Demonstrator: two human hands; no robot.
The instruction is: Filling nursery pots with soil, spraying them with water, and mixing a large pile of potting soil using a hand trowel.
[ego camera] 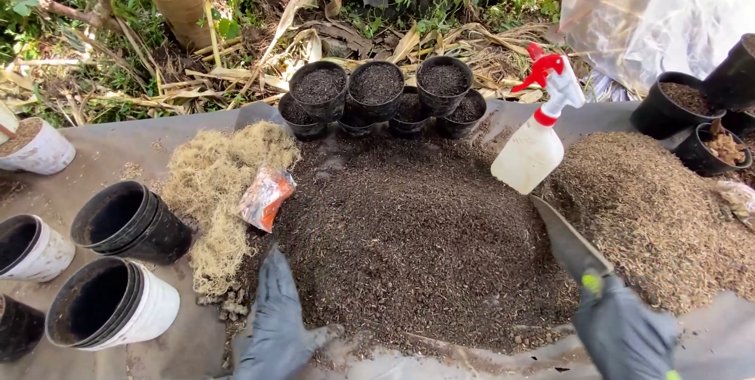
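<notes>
A grey ground sheet [118, 152] covers the ground. On it, in the middle, lies a big heap of dark soil [417, 246]. To the right is a lighter brown heap of husks [661, 207], and to the left a pale clump of dry moss [212, 191] with a small orange packet [266, 197] on its edge. Behind the dark heap stand black pots filled with soil [376, 89], close together in two rows. At the left, empty black and white pots [118, 270] lie tilted on their sides. A white spray bottle [537, 132] with a red trigger stands between the two heaps. The gloved right hand [625, 333] is clamped on a trowel [568, 242], whose blade touches the dark soil. The gloved left hand [277, 317] rests flat, fingers together, at the heap's edge.
</notes>
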